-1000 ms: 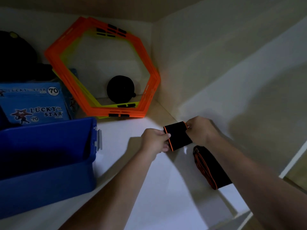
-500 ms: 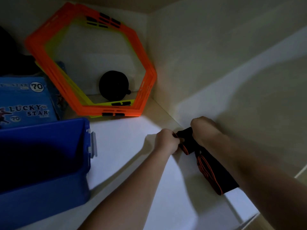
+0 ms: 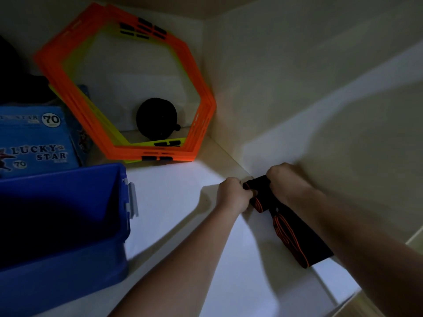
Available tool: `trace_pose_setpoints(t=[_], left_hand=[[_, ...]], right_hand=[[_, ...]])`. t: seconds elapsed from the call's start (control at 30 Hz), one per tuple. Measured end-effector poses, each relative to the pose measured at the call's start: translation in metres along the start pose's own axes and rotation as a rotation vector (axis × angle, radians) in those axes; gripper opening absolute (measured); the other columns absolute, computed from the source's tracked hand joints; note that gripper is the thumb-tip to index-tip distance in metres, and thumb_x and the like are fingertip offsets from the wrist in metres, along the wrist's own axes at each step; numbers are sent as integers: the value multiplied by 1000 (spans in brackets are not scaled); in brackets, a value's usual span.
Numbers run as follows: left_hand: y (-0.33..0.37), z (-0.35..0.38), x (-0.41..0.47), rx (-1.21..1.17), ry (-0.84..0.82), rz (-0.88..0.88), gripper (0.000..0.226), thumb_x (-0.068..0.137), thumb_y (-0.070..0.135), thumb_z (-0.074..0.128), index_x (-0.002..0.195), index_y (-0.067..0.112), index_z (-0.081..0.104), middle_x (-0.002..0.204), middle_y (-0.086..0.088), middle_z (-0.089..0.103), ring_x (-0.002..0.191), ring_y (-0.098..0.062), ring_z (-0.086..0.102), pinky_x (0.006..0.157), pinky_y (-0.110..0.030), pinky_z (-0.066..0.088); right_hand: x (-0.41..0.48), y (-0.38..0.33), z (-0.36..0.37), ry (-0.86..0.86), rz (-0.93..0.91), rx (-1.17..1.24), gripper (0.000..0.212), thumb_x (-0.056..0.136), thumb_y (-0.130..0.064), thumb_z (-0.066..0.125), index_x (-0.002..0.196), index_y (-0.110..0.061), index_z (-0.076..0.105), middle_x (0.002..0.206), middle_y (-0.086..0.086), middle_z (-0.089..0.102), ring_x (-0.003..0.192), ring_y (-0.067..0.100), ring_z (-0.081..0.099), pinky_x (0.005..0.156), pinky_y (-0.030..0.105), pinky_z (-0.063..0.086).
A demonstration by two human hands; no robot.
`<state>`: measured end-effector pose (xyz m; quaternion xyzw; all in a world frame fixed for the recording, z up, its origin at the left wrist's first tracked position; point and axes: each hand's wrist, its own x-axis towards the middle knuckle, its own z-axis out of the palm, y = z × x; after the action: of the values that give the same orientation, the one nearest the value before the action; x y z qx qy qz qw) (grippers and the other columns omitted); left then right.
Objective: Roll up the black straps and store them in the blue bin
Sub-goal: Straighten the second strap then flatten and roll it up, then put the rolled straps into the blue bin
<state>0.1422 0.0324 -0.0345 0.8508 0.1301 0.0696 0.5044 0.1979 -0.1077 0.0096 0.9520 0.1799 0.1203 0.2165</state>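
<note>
Both hands hold a black strap with orange edging (image 3: 258, 193) low on the white shelf (image 3: 183, 202), close to the right wall. My left hand (image 3: 232, 194) pinches its left end. My right hand (image 3: 282, 184) grips its right end from above. The strap looks partly rolled between them. A second folded black strap with orange trim (image 3: 295, 241) lies flat on the shelf just in front of my right hand, partly hidden by my right forearm. The open blue bin (image 3: 68, 225) stands at the left; its inside is dark.
Orange and yellow hexagon frames (image 3: 128, 88) lean in the back corner, with a round black object (image 3: 156, 121) behind them. Blue "Lucky Star" boxes (image 3: 34, 140) sit behind the bin. Dark items fill the far left. The shelf's front edge runs at lower right.
Both hands have lowered the strap from mid-air down onto the shelf near the wall, and it now looks more bunched between them. The view shifted slightly.
</note>
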Motion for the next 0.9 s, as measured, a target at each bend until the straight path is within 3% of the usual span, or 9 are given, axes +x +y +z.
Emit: trace_pose_setpoints(t=[0.1,0.2,0.27,0.3,0.37,0.57,0.77,0.83,0.9], left_hand=[[6,-4,-7,-10,-15,-9,36,77,31,80,68,20,46,84,-13,72,65,-36,74,65,-47,63],[5,-6,-11,-19,-13,-22,37,79,34,78,70,27,43,94,-6,65,70,-37,75,72,-47,63],[5,-8,-14,-16,4,16,36,78,41,78,101,17,63,109,-10,68,87,-37,74,81,-46,61],[5,-8,-15,4,10,35,56,78,44,77,122,13,62,119,-12,68,99,-35,71,87,-44,59],[8,-12,-20,10,33,46,71,78,47,77,138,16,53,128,-10,67,116,-30,64,97,-38,54],[17,-28,-54,-38,94,86,57,84,46,75,132,23,56,108,1,69,106,-20,66,85,-27,51],[21,-48,-107,-17,236,113,49,85,46,72,129,29,59,104,6,68,101,-12,65,91,-34,53],[21,-57,-130,25,310,125,44,88,45,70,128,32,59,108,8,67,105,-8,62,90,-26,50],[18,-64,-151,66,394,138,39,89,44,69,126,35,59,108,11,65,106,-3,59,85,-17,45]], right_hand=[[-2,1,1,-7,-3,11,16,84,-14,60,94,-16,71,95,6,74,89,26,72,71,27,50],[-4,4,1,0,-14,91,14,83,-16,60,93,-16,70,96,8,75,89,28,72,69,27,50],[-7,9,-3,32,-16,170,5,82,-17,59,83,-16,64,92,9,74,85,30,71,69,29,53],[-11,12,-7,48,-11,225,3,81,-18,59,78,-17,59,89,10,73,83,31,70,68,30,53],[-20,16,-16,90,-6,338,11,79,-21,60,73,-16,53,82,11,71,78,33,68,66,32,56],[-58,13,-37,222,-34,555,26,76,-40,59,67,-16,55,68,4,65,68,28,63,59,35,54],[-88,-13,-43,289,-119,853,36,80,-46,58,70,-12,59,55,0,61,56,13,58,56,32,52],[-93,-24,-45,271,-150,960,25,83,-41,65,76,-17,62,59,-8,58,57,3,53,57,22,44],[-102,-37,-49,266,-178,1056,21,85,-39,69,97,-23,74,82,-11,70,68,1,58,66,19,41]])
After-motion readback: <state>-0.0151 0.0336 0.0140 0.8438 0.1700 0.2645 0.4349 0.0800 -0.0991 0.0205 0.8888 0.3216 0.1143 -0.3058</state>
